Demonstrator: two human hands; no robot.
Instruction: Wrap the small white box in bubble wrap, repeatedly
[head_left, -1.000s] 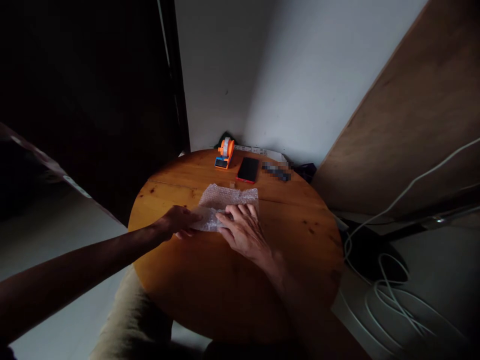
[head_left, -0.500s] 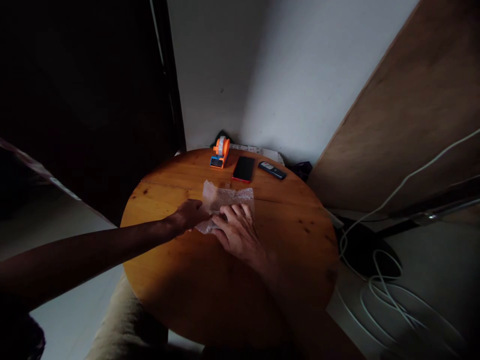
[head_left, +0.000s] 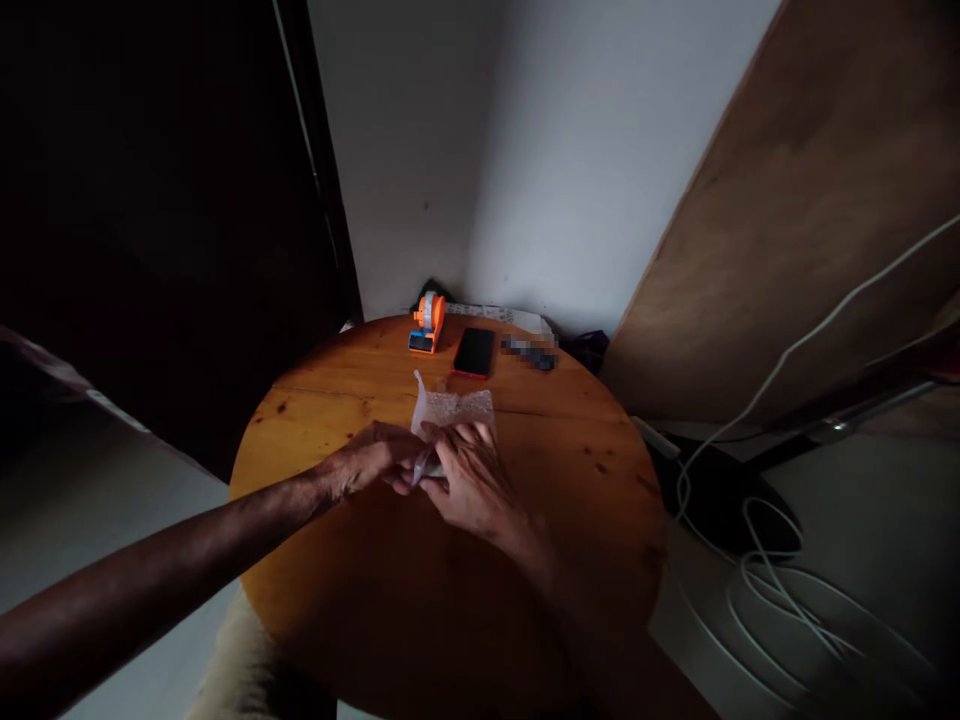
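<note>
The left hand [head_left: 367, 462] reached in from the left on a long, nearly straight arm, palm down and fingers bent. Its grip was closed on the near left edge of the bubble wrap [head_left: 454, 408]. The right hand [head_left: 469, 480] came in from the near side with the wrist low over the desk [head_left: 450, 590]. Its fingers were curled over the near part of the wrap, and its thumb was tucked in toward the left fingertips, so this grip was also closed on the sheet. The two hands met, touching or nearly so, at the bunched near edge.

The wrap lay at the middle of the round wooden desk. It stretched away from the hands toward the far rim, and the gathered edge ran left to right under the fingers. Its far left corner stood up off the wood, while the rest lay flat.

Near the far rim stood an orange tape dispenser [head_left: 426, 325] with a pale roll in it. Just to its right lay a dark phone [head_left: 475, 352], then a small dark object [head_left: 529, 351] too blurred to identify. All three were well apart from the wrap. White cables [head_left: 765, 570] lay looped on the floor to the right.
</note>
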